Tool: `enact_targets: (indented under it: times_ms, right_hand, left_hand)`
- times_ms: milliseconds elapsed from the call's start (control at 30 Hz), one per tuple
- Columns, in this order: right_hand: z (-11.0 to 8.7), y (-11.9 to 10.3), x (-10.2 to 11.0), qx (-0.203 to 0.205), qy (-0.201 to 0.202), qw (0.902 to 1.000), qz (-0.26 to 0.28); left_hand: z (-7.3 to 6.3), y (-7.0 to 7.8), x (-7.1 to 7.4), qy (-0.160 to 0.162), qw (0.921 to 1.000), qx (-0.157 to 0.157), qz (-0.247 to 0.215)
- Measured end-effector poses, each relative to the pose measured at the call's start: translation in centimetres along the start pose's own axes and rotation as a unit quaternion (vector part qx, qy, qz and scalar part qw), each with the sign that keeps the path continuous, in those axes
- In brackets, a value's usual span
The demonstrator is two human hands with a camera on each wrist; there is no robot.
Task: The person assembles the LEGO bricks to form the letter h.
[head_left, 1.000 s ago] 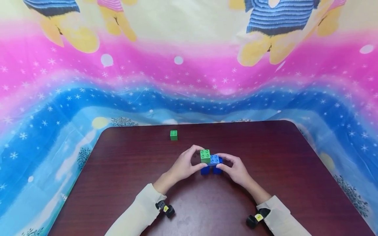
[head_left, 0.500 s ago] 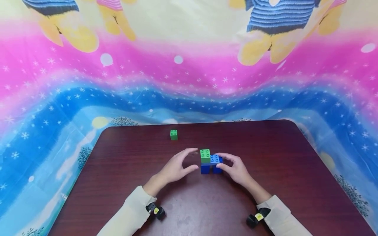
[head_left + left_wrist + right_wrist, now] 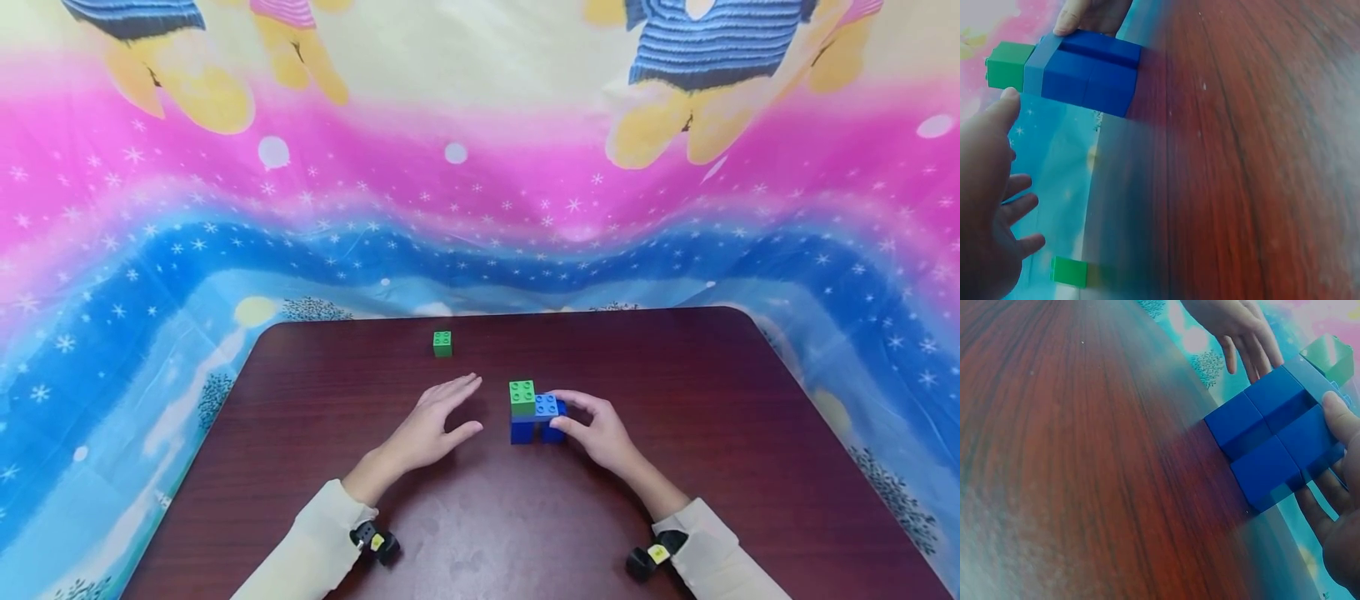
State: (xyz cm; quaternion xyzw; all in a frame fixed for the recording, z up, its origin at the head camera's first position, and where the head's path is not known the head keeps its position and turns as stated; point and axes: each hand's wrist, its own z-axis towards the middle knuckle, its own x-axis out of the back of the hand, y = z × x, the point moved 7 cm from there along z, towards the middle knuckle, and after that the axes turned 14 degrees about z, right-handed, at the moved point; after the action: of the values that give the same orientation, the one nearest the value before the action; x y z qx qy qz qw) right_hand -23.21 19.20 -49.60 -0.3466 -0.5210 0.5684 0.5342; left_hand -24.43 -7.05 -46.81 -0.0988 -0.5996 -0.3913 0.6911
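Observation:
A small structure of toy building blocks stands on the table: two dark blue block columns, each made of two stacked blocks, with a narrow gap between them. Across their tops lies a lighter blue brick, and a green block sits on its left end. My right hand holds the structure at its right side, thumb in front and fingers behind. To the left of it, my left hand holds nothing, its fingers extended and apart from the blocks. Farther back lies a loose green block.
The dark reddish-brown wooden table has rounded far corners. Behind and around it hangs a colourful printed cloth. A black wrist device is strapped at my left sleeve, and another black device at my right.
My left hand has let go of the structure's left side and moved away to the left, its fingers straightening. The right hand and the blocks have stayed in place.

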Motion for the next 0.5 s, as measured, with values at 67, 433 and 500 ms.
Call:
enact_targets:
  times_ms: [67, 433, 500]
  right_hand:
    - [0.0, -0.3, -0.1, -0.003, 0.001, 1.0000, -0.001]
    - [0.1, 0.0, 0.0, 0.006, -0.002, 1.0000, 0.004]
    - [0.1, 0.0, 0.0, 0.006, -0.003, 1.0000, 0.004]
  left_hand:
    - [-0.2, -0.3, 0.0, -0.006, 0.9999, 0.005, 0.008]
    - [-0.7, -2.3, -0.6, -0.019, 0.9966, 0.054, 0.059]
    - [-0.7, -2.8, -0.8, -0.020, 0.9955, 0.062, 0.069]
